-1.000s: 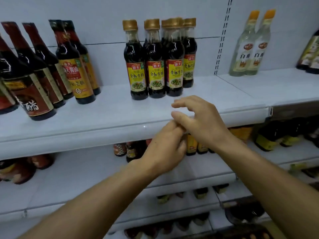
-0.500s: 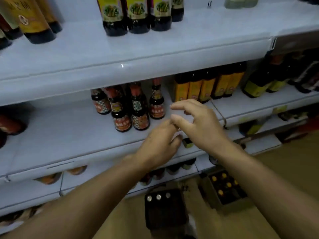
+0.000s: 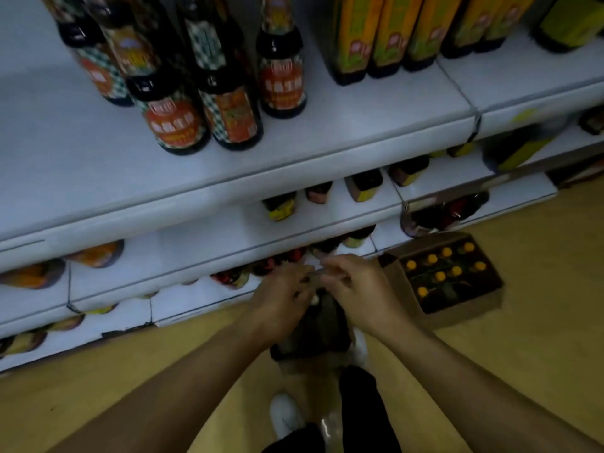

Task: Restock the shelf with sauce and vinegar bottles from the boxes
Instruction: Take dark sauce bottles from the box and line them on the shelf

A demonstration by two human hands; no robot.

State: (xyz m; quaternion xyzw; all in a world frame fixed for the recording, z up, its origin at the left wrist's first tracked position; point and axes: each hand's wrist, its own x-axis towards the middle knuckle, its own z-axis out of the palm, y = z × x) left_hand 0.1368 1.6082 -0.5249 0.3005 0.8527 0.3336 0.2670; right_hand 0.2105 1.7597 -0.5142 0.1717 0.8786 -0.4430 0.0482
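Note:
I am looking down the white shelf (image 3: 209, 194) toward the floor. My left hand (image 3: 281, 302) and my right hand (image 3: 356, 289) hover close together, fingertips nearly touching, over a dark box (image 3: 310, 335) on the floor by my feet. Both hands have loosely bent fingers, and I see nothing plainly held in either. The hands hide what is inside the dark box. To the right, an open cardboard box (image 3: 457, 308) holds several dark bottles with orange caps (image 3: 439, 276).
Dark sauce bottles with red labels (image 3: 176, 122) and yellow-labelled bottles (image 3: 385, 37) stand on the upper shelf. Lower shelves carry more bottles (image 3: 281, 207). My white shoe (image 3: 284, 416) and dark trouser leg (image 3: 362, 410) are on the tan floor (image 3: 539, 338).
My view has swung down from the top shelf to the floor. Both hands, staying close together, have dropped from shelf height to just above the dark box.

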